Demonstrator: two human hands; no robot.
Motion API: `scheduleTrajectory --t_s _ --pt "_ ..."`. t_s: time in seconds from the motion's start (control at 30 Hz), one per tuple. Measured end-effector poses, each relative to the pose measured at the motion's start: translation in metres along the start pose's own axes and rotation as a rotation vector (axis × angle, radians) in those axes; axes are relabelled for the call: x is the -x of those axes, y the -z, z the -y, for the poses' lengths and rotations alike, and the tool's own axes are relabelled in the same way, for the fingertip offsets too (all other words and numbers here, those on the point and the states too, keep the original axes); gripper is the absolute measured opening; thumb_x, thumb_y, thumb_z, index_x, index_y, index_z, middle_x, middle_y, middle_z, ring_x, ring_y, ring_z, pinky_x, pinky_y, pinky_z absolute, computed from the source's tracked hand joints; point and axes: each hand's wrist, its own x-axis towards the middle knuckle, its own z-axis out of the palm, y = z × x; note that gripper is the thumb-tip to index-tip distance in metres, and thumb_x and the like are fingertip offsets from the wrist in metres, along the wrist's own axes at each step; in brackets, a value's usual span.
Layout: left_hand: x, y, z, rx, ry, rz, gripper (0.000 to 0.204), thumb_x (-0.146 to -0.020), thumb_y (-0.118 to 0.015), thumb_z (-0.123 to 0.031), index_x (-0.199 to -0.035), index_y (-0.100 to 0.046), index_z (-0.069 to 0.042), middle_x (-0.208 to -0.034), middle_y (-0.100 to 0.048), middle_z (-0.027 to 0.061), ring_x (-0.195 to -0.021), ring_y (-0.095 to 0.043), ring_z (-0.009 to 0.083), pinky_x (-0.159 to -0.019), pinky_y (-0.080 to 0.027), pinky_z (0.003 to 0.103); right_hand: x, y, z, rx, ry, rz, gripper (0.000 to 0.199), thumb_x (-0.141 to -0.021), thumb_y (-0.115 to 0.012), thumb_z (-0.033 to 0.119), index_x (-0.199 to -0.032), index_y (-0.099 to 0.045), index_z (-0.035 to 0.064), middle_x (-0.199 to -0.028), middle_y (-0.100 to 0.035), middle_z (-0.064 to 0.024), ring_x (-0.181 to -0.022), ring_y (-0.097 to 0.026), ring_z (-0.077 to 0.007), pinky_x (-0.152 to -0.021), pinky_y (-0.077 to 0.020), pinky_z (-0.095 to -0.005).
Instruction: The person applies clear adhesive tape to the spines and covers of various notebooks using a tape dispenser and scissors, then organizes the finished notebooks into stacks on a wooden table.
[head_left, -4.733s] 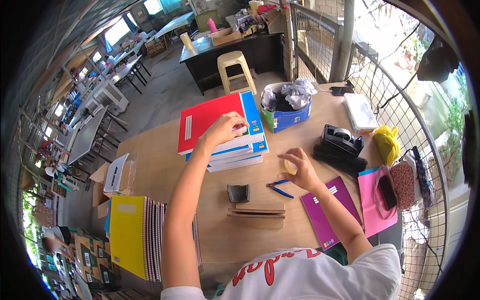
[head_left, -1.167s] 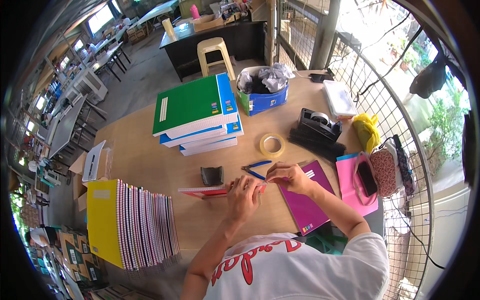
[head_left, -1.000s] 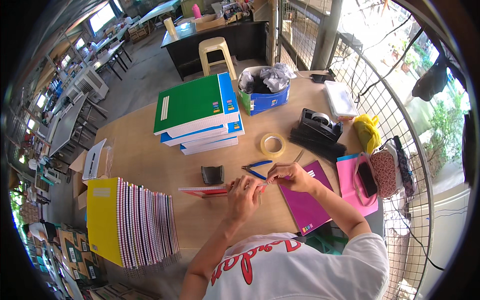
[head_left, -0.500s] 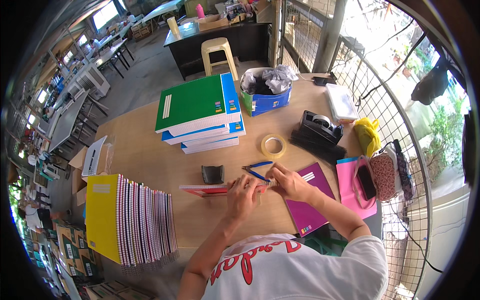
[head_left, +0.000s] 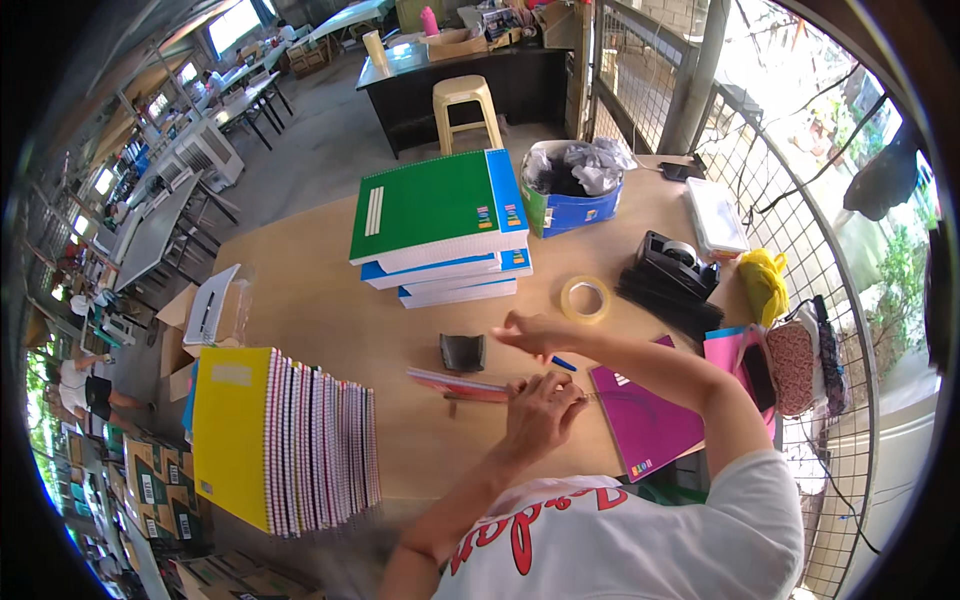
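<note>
My left hand (head_left: 545, 412) is closed on a red notebook (head_left: 462, 387), which stands on its edge, almost edge-on to me. A thin wire end sticks out to the right of those fingers. My right hand (head_left: 530, 335) reaches across leftward above the table, its fingers stretched out. Just below it lies a pair of pliers, of which one blue handle (head_left: 563, 363) shows; the hand hides the rest. Near the right fingertips sits a small dark grey block (head_left: 463, 352). Under my right forearm lies a purple spiral notebook (head_left: 645, 420).
A tall row of spiral notebooks with a yellow cover (head_left: 232, 420) stands at left. Behind are stacked green and blue notebooks (head_left: 430, 205), a box with plastic bags (head_left: 580, 210), a tape roll (head_left: 585, 299) and a tape dispenser (head_left: 680, 265). Wire mesh (head_left: 825, 420) borders the right.
My right hand has left the notebook's edge and moved up and left over the pliers. My left hand keeps hold of the red notebook. The whole view has shifted slightly.
</note>
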Motion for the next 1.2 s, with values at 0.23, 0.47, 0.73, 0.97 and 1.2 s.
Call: scheduleTrajectory --t_s 0.23,0.47,0.73,0.97,1.2 --pt "-0.005 -0.006 -0.005 -0.067 0.113 -0.018 0.016 -0.081 -0.075 -0.028 -0.09 -0.066 -0.02 -0.096 -0.061 -0.0041 -0.083 -0.058 0.0201 -0.075 -0.033 0.043 -0.182 -0.114 -0.004 0.589 0.196 -0.205 0.108 -0.074 -0.06 0.083 -0.139 -0.042 -0.0022 -0.118 -0.055 -0.0346 -0.101 -0.064 -0.0431 -0.083 -0.0549 -0.0528" --pt "0.0 -0.005 0.005 -0.067 -0.021 0.019 0.015 -0.081 -0.075 -0.03 -0.09 -0.067 -0.021 -0.095 -0.062 -0.0076 -0.086 -0.059 0.0179 -0.081 -0.038 0.045 -0.056 0.003 -0.041 0.372 0.524 -0.218 0.048 -0.078 -0.071 0.053 -0.111 -0.076 0.0181 -0.104 -0.074 -0.0106 -0.106 -0.057 -0.0338 -0.094 -0.0448 -0.0453" --pt "0.005 0.007 0.014 -0.1 0.04 -0.055 0.015 -0.085 -0.072 -0.029 -0.089 -0.065 -0.017 -0.089 -0.061 0.0004 -0.086 -0.059 0.0235 -0.084 -0.034 0.043 0.083 0.03 -0.136 -0.904 0.637 0.368 0.059 -0.083 -0.065 0.037 -0.119 -0.067 -0.0093 -0.128 -0.062 -0.0246 -0.119 -0.058 -0.0321 -0.106 -0.0382 -0.0374" --pt "0.009 0.006 0.013 -0.125 0.027 -0.043 0.018 -0.085 -0.072 -0.03 -0.088 -0.062 -0.015 -0.086 -0.059 0.0004 -0.084 -0.058 0.024 -0.082 -0.034 0.043 0.096 0.035 -0.112 -0.278 0.776 0.278 0.059 -0.084 -0.064 0.047 -0.122 -0.07 0.0018 -0.122 -0.062 -0.0211 -0.113 -0.058 -0.0338 -0.098 -0.0423 -0.0399" --pt "0.007 0.007 0.017 -0.113 -0.01 -0.042 0.023 -0.086 -0.073 -0.033 -0.088 -0.061 -0.013 -0.088 -0.061 0.0016 -0.082 -0.059 0.0249 -0.08 -0.037 0.043 0.1 0.035 -0.103 -0.062 0.609 0.187 0.061 -0.085 -0.064 0.046 -0.121 -0.069 -0.003 -0.123 -0.063 -0.0243 -0.114 -0.058 -0.035 -0.101 -0.0416 -0.0414"
